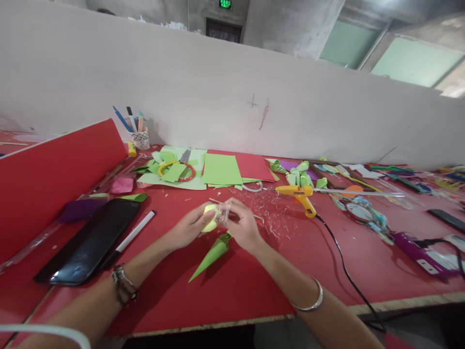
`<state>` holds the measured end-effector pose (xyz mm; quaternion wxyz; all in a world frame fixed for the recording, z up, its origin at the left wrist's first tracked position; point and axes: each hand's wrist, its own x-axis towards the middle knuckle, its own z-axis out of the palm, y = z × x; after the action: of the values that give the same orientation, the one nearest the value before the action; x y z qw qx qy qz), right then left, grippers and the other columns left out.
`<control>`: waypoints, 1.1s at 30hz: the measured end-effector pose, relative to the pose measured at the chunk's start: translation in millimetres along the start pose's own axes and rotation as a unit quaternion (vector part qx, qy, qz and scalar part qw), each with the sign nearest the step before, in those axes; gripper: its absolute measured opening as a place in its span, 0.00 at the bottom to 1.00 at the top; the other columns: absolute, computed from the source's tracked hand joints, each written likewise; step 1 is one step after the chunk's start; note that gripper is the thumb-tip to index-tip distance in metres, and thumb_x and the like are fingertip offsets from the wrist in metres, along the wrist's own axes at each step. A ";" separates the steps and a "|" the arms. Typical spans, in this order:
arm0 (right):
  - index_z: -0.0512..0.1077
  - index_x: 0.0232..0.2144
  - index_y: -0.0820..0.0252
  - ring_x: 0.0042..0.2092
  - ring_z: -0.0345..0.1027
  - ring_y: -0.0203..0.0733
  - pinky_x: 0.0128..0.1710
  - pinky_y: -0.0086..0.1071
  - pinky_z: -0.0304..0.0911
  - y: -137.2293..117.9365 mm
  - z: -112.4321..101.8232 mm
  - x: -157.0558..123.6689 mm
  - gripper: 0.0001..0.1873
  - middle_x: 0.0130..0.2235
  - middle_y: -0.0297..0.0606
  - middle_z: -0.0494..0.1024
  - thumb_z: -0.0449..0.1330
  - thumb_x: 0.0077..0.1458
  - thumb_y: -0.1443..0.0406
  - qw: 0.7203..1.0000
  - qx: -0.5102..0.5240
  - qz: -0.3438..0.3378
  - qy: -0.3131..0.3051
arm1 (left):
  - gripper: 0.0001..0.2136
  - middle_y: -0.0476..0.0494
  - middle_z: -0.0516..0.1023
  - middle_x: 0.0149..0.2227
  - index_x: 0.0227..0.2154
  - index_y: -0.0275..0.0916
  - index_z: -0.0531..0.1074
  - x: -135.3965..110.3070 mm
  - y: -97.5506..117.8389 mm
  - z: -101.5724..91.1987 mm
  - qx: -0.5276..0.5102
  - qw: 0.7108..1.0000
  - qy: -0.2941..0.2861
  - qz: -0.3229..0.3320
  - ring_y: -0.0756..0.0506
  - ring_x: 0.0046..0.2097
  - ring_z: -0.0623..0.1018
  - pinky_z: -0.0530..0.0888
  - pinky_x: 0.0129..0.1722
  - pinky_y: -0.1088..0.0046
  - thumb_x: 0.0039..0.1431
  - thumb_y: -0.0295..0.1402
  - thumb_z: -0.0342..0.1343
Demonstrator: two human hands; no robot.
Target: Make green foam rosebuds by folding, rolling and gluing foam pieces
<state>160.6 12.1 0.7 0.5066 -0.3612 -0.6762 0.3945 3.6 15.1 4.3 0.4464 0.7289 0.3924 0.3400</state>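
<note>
My left hand (189, 225) is closed around a small yellow-green ball (209, 218) wrapped in clear film (222, 213). My right hand (244, 225) pinches the same film from the right, fingers closed. Both hands hover just above the red table (236, 291). A green paper cone (210, 254) lies on the table under my right hand, its point toward me; its wide end touches my right palm.
A yellow glue gun (300, 196) with a black cord (345, 271) lies right of my hands. Green paper sheets (221, 169), scissors (183, 167) and green cones (300, 174) lie behind. A black tablet (90, 242) and marker (134, 235) lie left. A red divider (54, 174) stands left.
</note>
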 end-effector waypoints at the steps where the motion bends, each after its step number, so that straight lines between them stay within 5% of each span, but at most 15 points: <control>1: 0.72 0.28 0.58 0.31 0.62 0.33 0.28 0.25 0.62 0.0 -0.5 0.3 0.04 0.30 0.33 0.65 0.59 0.45 0.65 1.000 0.028 0.011 0.006 | 0.16 0.49 0.66 0.26 0.31 0.36 0.64 0.4 0.4 -0.6 0.000 1.000 0.005 0.000 0.50 0.28 0.66 0.65 0.26 0.76 0.58 0.44 0.39; 6: 0.71 0.28 0.59 0.29 0.62 0.32 0.28 0.26 0.61 1.8 -7.9 3.8 0.07 0.30 0.33 0.67 0.55 0.50 0.62 0.992 0.110 0.056 0.035 | 0.15 0.53 0.60 0.22 0.27 0.37 0.62 2.5 -0.7 -3.5 0.007 0.999 0.024 -0.020 0.53 0.24 0.62 0.63 0.23 0.78 0.58 0.43 0.40; 12: 0.72 0.34 0.58 0.34 0.64 0.35 0.30 0.27 0.62 1.9 -13.9 5.8 0.09 0.35 0.36 0.68 0.57 0.47 0.64 0.999 -0.019 0.028 -0.037 | 0.14 0.53 0.61 0.23 0.29 0.37 0.62 1.8 -6.3 -3.3 0.009 1.000 0.014 -0.008 0.53 0.23 0.62 0.63 0.23 0.78 0.58 0.43 0.40; 16: 0.70 0.30 0.59 0.30 0.63 0.33 0.28 0.26 0.61 4.2 -8.3 2.7 0.07 0.30 0.33 0.67 0.59 0.43 0.68 0.996 -0.085 -0.003 -0.011 | 0.15 0.51 0.66 0.24 0.31 0.36 0.63 1.7 -5.7 0.3 -0.069 0.997 -0.040 -0.020 0.53 0.22 0.66 0.66 0.24 0.76 0.57 0.44 0.41; 22: 0.66 0.24 0.59 0.28 0.62 0.33 0.26 0.25 0.59 1.7 -7.1 0.9 0.02 0.28 0.33 0.67 0.57 0.47 0.67 0.990 -0.131 -0.036 -0.022 | 0.15 0.50 0.69 0.25 0.31 0.35 0.65 4.5 4.0 3.7 -0.188 0.981 -0.040 -0.039 0.52 0.24 0.70 0.67 0.28 0.74 0.52 0.44 0.50; 30: 0.68 0.42 0.55 0.31 0.63 0.34 0.29 0.28 0.61 -0.7 -10.6 1.1 0.12 0.33 0.36 0.68 0.53 0.53 0.65 0.979 -0.180 -0.080 -0.042 | 0.11 0.53 0.68 0.24 0.27 0.35 0.66 6.1 -1.4 0.0 -0.168 0.984 0.026 -0.057 0.55 0.24 0.66 0.65 0.27 0.79 0.55 0.38 0.48; 33: 0.67 0.44 0.55 0.31 0.63 0.34 0.29 0.29 0.62 1.2 -10.4 0.0 0.14 0.34 0.36 0.68 0.53 0.53 0.66 0.978 -0.187 -0.079 -0.043 | 0.11 0.53 0.67 0.24 0.27 0.35 0.66 5.7 -0.1 1.1 -0.171 0.984 0.009 -0.051 0.55 0.25 0.67 0.65 0.28 0.78 0.56 0.39 0.47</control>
<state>170.8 14.4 1.5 0.4303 -0.3780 -0.7853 0.2352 7.1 19.7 4.6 0.5775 0.6180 0.3687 0.3855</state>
